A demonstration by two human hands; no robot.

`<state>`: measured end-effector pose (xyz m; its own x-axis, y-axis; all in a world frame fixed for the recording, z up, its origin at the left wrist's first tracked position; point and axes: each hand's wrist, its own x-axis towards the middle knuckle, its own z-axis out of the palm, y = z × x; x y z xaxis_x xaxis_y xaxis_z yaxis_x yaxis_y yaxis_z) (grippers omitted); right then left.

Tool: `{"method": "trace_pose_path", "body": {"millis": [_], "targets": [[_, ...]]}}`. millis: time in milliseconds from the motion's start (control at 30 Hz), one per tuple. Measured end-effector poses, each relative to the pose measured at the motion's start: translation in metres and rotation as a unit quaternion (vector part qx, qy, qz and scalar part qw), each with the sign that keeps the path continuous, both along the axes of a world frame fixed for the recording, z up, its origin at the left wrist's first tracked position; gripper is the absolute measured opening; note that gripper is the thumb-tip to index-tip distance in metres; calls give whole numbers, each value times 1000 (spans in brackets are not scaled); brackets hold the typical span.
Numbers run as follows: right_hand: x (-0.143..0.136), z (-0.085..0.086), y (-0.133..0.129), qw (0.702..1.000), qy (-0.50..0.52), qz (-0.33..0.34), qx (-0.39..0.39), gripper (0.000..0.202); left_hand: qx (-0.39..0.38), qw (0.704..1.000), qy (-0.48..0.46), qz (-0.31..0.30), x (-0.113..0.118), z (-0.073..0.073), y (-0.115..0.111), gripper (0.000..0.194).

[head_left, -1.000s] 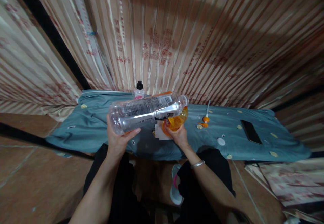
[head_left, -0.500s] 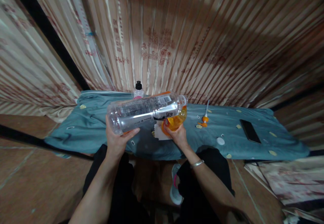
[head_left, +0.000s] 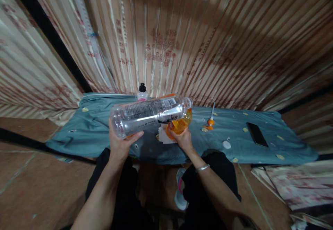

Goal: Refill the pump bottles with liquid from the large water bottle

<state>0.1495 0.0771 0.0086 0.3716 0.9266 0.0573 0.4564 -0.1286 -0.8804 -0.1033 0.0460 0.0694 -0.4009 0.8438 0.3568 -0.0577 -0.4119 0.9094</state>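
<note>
My left hand point(head_left: 121, 143) is wrapped round the base end of a large clear plastic bottle point(head_left: 148, 115) with a silver printed label. The bottle lies tilted nearly level, its uncapped neck pointing right and slightly up. Under that neck, my right hand point(head_left: 182, 138) grips a bottle of orange-yellow liquid point(head_left: 179, 125). The clear bottle hides the top of the orange one, so I cannot see whether the two mouths touch. Beneath the orange bottle lies a piece of white paper point(head_left: 164, 135). An orange pump head point(head_left: 210, 123) with a clear tube rests to the right.
A blue-green cloth point(head_left: 88, 129) covers the long surface. Behind the clear bottle stands a bottle with a black cap point(head_left: 142, 88). At the right lie a round white lid point(head_left: 226, 144) and a black phone point(head_left: 257, 134). Pleated curtains point(head_left: 166, 50) hang close behind.
</note>
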Motion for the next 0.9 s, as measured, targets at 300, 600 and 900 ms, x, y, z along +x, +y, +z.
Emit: {"method": "trace_pose_path", "body": {"millis": [300,600,900], "targets": [[1,1,0,1000,-11,3,-4,75,-22,999,-32,-1,4,6,-1,97],[1,0,0,1000,-9,4,-5,76,-17,999,-42,-16,2,4,0,97],[1,1,-1,1000,-18,2,-2,75,-18,999,-25,-7,2,3,-1,97]]}}
